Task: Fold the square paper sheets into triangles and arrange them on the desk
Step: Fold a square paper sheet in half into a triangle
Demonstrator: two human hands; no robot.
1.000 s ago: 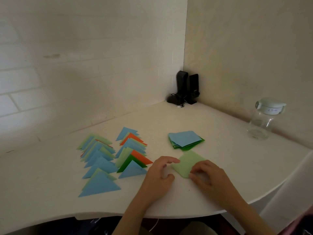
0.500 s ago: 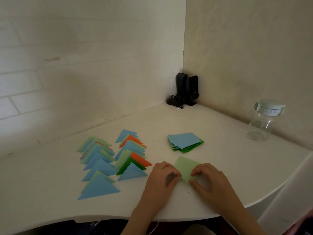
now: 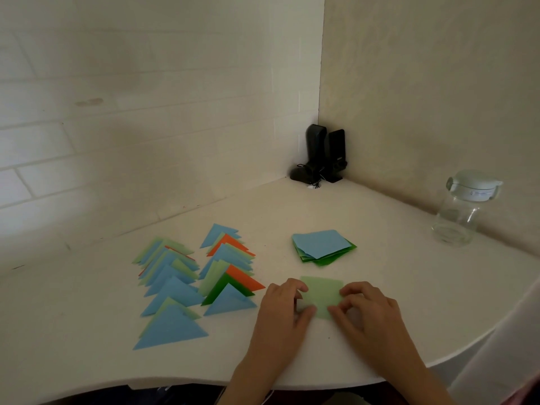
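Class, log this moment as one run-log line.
step: folding | left hand and right hand: on light green sheet | unfolded stack: waiting

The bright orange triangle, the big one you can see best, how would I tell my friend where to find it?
Start at the white desk and find the two rows of folded paper triangles left of the hands. In the row nearer the left hand, look near the front: the orange triangle pokes out rightward, over a dark green triangle. Its neighbours are blue or green.
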